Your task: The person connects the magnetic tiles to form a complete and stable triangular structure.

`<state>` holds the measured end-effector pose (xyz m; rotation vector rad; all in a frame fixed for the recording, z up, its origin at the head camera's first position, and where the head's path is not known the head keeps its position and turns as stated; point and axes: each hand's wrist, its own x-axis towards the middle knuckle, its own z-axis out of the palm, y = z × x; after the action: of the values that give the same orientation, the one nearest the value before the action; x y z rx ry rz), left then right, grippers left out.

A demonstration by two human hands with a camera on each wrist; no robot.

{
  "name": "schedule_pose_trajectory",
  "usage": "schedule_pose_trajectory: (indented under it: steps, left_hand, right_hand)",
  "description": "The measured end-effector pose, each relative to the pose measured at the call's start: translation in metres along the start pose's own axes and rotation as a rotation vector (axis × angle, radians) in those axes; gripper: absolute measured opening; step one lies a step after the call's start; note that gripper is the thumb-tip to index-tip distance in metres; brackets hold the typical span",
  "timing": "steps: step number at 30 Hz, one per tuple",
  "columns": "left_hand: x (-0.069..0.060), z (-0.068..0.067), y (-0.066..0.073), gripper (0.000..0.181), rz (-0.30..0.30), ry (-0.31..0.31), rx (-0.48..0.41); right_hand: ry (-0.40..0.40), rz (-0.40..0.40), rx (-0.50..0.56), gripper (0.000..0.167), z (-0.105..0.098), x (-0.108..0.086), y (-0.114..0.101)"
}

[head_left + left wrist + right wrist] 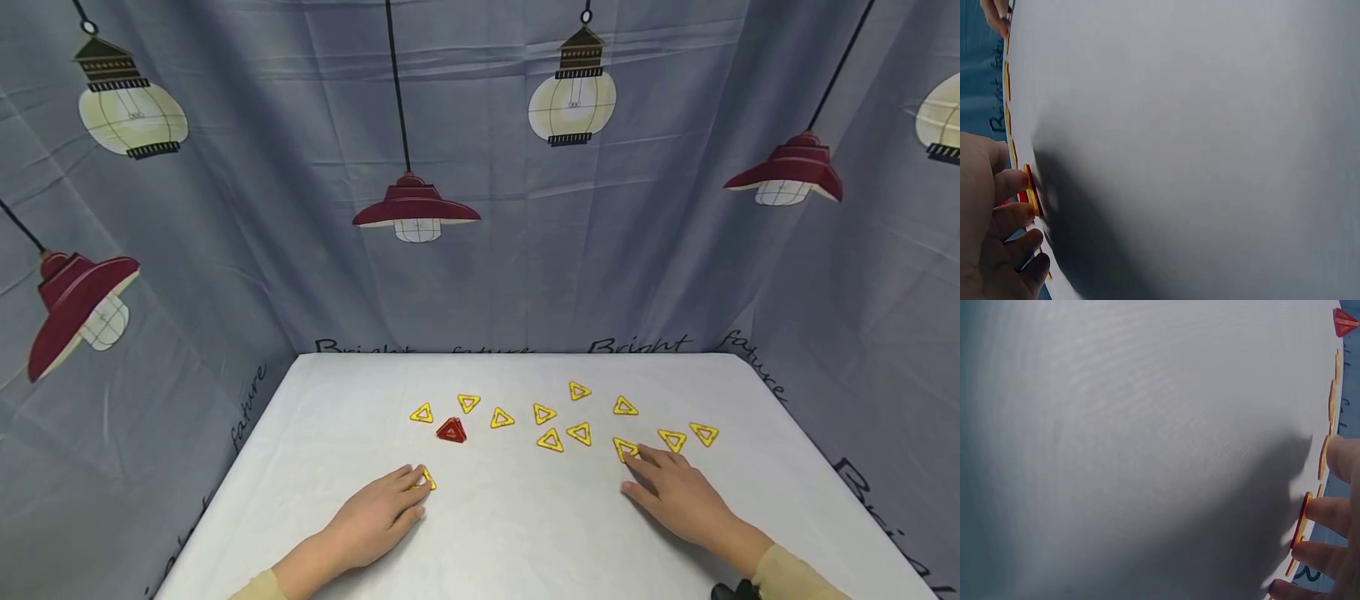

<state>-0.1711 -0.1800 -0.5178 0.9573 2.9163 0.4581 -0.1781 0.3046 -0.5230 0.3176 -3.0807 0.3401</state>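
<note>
My left hand point(381, 514) lies over the front left of the table, fingertips touching a flat yellow triangle point(428, 475) with a hollow centre. In the left wrist view that triangle point(1032, 192) shows a red edge, and two fingers rest on it. Over to the right, my right hand point(678, 492) reaches out with its fingers spread and touches another yellow triangle point(621, 450). The right wrist view shows two fingertips against this triangle point(1302, 520), seen nearly edge-on. A red triangular piece point(452, 430), raised in the middle, sits beyond my left hand.
Several more yellow triangles, such as one at the left point(422, 413), one near the middle point(550, 440) and one at the right point(704, 433), lie scattered across the white table point(525, 533). A grey-blue curtain point(480, 292) printed with lamps hangs round the back and sides.
</note>
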Motion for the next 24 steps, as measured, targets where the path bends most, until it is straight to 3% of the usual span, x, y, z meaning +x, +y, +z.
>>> schedule_pose_trajectory:
  steps: [7,14,24]
  left_hand:
    - [0.014,0.003,0.023,0.046,0.168,-0.065,0.004]
    - [0.041,0.01,0.042,0.041,0.36,-0.051,0.066]
    - [0.079,0.013,0.063,0.038,0.478,-0.146,0.038]
  right_hand:
    - [0.0,0.006,0.001,0.058,-0.002,-0.001,-0.001]
    - [0.012,0.004,-0.001,0.057,-0.002,-0.001,-0.002]
    - [0.011,0.014,-0.002,0.057,0.0,-0.001,-0.003]
